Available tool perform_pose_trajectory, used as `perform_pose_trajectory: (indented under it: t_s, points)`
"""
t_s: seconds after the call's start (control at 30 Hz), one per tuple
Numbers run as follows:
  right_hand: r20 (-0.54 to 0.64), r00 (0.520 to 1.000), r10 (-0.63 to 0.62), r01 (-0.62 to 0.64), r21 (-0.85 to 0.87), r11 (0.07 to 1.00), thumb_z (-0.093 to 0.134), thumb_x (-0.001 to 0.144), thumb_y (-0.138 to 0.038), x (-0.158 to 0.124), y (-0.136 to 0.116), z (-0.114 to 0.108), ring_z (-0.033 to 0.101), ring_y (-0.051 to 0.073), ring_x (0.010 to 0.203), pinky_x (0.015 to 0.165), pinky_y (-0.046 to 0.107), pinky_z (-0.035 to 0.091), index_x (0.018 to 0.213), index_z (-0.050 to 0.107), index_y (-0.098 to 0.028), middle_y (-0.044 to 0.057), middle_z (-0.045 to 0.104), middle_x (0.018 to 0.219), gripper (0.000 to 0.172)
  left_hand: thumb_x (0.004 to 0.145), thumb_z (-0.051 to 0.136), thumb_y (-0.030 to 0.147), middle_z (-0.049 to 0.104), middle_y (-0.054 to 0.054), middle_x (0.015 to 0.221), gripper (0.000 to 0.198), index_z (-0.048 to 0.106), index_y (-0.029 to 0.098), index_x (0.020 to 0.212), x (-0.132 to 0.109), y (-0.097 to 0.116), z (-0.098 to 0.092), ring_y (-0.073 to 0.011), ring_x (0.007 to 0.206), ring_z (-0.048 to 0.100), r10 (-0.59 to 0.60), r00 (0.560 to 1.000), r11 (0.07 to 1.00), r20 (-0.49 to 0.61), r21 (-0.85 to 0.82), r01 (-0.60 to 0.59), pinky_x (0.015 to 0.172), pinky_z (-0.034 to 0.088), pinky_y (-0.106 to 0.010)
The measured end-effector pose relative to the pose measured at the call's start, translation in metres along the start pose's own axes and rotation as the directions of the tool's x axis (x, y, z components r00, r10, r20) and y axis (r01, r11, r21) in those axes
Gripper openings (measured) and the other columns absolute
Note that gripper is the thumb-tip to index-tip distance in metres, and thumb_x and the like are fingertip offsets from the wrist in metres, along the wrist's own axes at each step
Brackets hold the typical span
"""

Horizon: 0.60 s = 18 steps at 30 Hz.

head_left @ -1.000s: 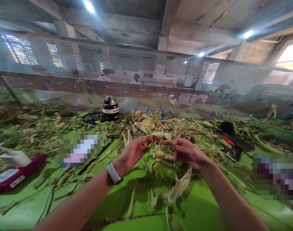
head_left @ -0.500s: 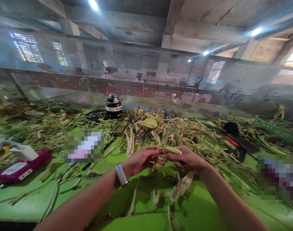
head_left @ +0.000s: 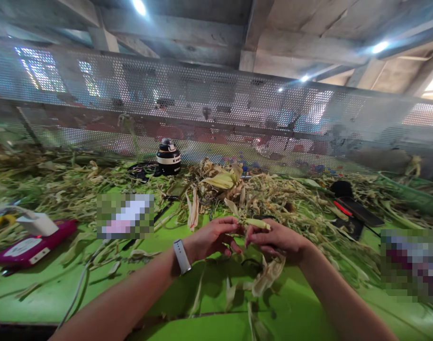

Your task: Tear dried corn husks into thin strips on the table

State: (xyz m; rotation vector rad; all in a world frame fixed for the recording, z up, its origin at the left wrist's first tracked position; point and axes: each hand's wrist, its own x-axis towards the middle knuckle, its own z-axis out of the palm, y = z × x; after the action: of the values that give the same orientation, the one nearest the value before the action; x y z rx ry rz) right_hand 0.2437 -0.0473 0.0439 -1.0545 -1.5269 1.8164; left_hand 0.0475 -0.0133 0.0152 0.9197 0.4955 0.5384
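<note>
Above the green table, my left hand reaches in from the left with a white watch band on its wrist. Its thumb and forefinger pinch at the edge of a small bunch of corn husk; the other fingers curl loosely below. My right hand faces it, fingers closed on a pale green corn husk that sticks out over the knuckles. The fingertips of both hands come close together, and what lies between them is partly hidden. A dry, curled husk lies under my right hand.
Behind my hands is a heap of dry husks. A black-and-cream jug stands before a perforated metal screen. A magenta power strip with a white charger lies left. At right are a phone and a green basket.
My right hand's fingers have shifted slightly and curl more around the husk. My left hand has moved a touch to the right, its lower fingers a little more spread.
</note>
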Motion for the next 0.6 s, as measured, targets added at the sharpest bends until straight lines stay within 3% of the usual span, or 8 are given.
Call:
perform_pose_trajectory:
  t_s: [0.17, 0.33, 0.4, 0.6]
  points:
    - [-0.128, 0.992, -0.023, 0.029, 0.044, 0.999, 0.072, 0.068, -0.032, 0.005, 0.000, -0.007, 0.033, -0.001, 0.034, 0.031, 0.014, 0.017, 0.077, 0.064, -0.013, -0.006, 0.054, 0.054, 0.022, 0.073, 0.065, 0.031, 0.063, 0.000, 0.074, 0.023, 0.047, 0.021, 0.083, 0.000, 0.001, -0.002, -0.0137, 0.055, 0.064, -0.033, 0.997, 0.999, 0.073, -0.025, 0.034, 0.039, 0.043, -0.017]
    - [-0.198, 0.979, -0.057, 0.082, 0.121, 0.989, 0.074, 0.065, -0.033, 0.007, 0.003, -0.019, 0.026, -0.001, 0.032, 0.032, 0.013, 0.016, 0.072, 0.059, -0.014, -0.010, 0.042, 0.041, 0.025, 0.073, 0.065, 0.027, 0.051, 0.005, 0.058, 0.020, 0.048, 0.020, 0.082, 0.000, 0.006, -0.008, -0.0041, 0.038, 0.046, 0.022, 0.997, 0.997, 0.071, -0.079, -0.016, 0.030, 0.021, -0.009]
    - [-0.248, 0.966, -0.076, 0.113, 0.136, 0.984, 0.073, 0.066, -0.034, 0.004, 0.002, -0.026, 0.025, 0.000, 0.031, 0.033, 0.013, 0.016, 0.071, 0.057, -0.015, -0.011, 0.040, 0.038, 0.025, 0.073, 0.065, 0.026, 0.048, 0.006, 0.057, 0.019, 0.048, 0.020, 0.082, -0.001, 0.012, -0.011, -0.0025, 0.037, 0.042, 0.047, 0.998, 0.996, 0.052, -0.084, -0.042, 0.030, 0.017, -0.009]
    - [-0.476, 0.853, -0.215, 0.331, 0.174, 0.928, 0.071, 0.066, -0.030, -0.011, -0.008, -0.060, 0.019, 0.000, 0.029, 0.032, 0.014, 0.016, 0.061, 0.050, -0.017, -0.012, 0.035, 0.038, 0.026, 0.075, 0.061, 0.021, 0.045, 0.007, 0.058, 0.014, 0.048, 0.018, 0.077, -0.006, 0.033, -0.024, -0.0006, 0.036, 0.036, 0.155, 0.987, 0.986, -0.032, -0.065, -0.156, 0.032, 0.021, -0.010]
